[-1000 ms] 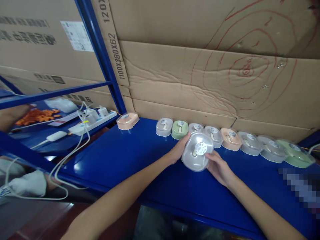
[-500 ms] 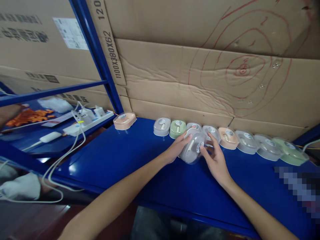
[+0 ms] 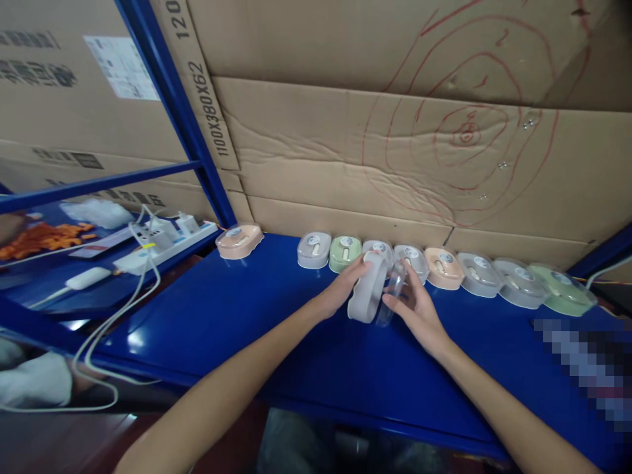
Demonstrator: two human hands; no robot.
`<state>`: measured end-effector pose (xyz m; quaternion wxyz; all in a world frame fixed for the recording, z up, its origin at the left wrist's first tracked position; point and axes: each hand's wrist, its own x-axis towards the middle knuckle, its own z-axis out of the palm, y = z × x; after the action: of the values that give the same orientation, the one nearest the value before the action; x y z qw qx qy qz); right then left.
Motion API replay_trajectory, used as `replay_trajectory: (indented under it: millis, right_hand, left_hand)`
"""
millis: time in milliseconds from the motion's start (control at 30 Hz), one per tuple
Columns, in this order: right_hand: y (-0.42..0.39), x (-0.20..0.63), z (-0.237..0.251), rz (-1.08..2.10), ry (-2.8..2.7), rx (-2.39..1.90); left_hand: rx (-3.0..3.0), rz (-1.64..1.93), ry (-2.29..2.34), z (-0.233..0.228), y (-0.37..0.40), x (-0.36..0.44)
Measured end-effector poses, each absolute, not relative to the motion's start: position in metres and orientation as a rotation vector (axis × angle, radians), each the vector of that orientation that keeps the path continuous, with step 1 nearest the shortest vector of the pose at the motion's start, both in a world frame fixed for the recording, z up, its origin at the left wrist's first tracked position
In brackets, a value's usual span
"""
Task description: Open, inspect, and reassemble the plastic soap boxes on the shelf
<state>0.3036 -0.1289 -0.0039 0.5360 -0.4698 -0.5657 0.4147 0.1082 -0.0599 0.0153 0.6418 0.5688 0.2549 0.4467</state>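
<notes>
Above the blue table [image 3: 276, 309], my left hand [image 3: 340, 288] is closed around a grey plastic case base [image 3: 368, 293] with rounded corners, tipped on its side. My right hand [image 3: 419, 309] grips a clear plastic cover [image 3: 395, 289] by its edge, thumb on the near side. A narrow gap shows between cover and base. Whatever lies inside the base is hidden from view. Just behind the hands stand a covered grey case [image 3: 378, 250] and another grey case [image 3: 413, 262], each with a round sticker on its clear lid.
Along the cardboard wall [image 3: 316, 158] runs a row of lidded cases, including a green case [image 3: 345, 253], a peach case [image 3: 444, 266] and a peach case [image 3: 239, 241] farther left. A power strip [image 3: 165, 247] with white cables [image 3: 108, 316] and orange pieces [image 3: 47, 238] occupy the left shelf.
The clear cover has come away from the grey base, which my left hand has turned onto its side. My right hand has moved the cover slightly apart. The view has shifted a little.
</notes>
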Motion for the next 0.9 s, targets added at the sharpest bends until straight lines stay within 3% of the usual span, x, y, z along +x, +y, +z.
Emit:
replay_trajectory:
  millis: [333,700,900]
  right_hand:
    - [-0.131,0.327,0.008,0.292,-2.075,-1.277]
    - [-0.128,0.324,0.0,0.217,-2.204,-1.213]
    - [-0.137,0.313,0.007,0.535,-1.765,-1.038]
  left_hand:
    - [0.665,1.614,0.627,0.042,-0.032,0.077]
    - [0.696,1.556,0.637,0.034,-0.031,0.079]
    - [1.04,1.148,0.52,0.03,-0.049,0.087]
